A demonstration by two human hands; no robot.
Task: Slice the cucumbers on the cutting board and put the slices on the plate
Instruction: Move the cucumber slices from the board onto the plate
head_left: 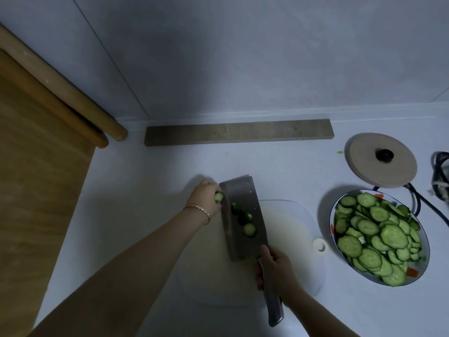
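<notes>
While the slicing step seems to be nearing its end, the person is working a broad steel cleaver [243,215] at the centre of the frame, over the left part of a pale, translucent plastic cutting board [286,220] lying on the white table [145,190].

The left hand [206,198], at centre left, is reaching in from the lower left. Its fingers [211,184] are curling round a short green cucumber stub [219,197] and pinching it against the left edge of the blade. The right hand [274,266], low and right of centre, is clenching round the cleaver's handle, the thumb pressing up by the heel of the blade. The blade is leaning so that its flat face is showing upward, and a few cut cucumber slices [249,229] are lying or clinging on it.

At the right of the frame a white oval plate with a blue rim [336,206] is sitting heaped with slices, just beside the board.

Little is left to cut, I judge. The next move is calling for a last cut or two with the fingertips tucked clear, since the stub is giving scant hold. Then the blade needs carrying level to the right so that the slices are not sliding off before reaching the plate.
</notes>
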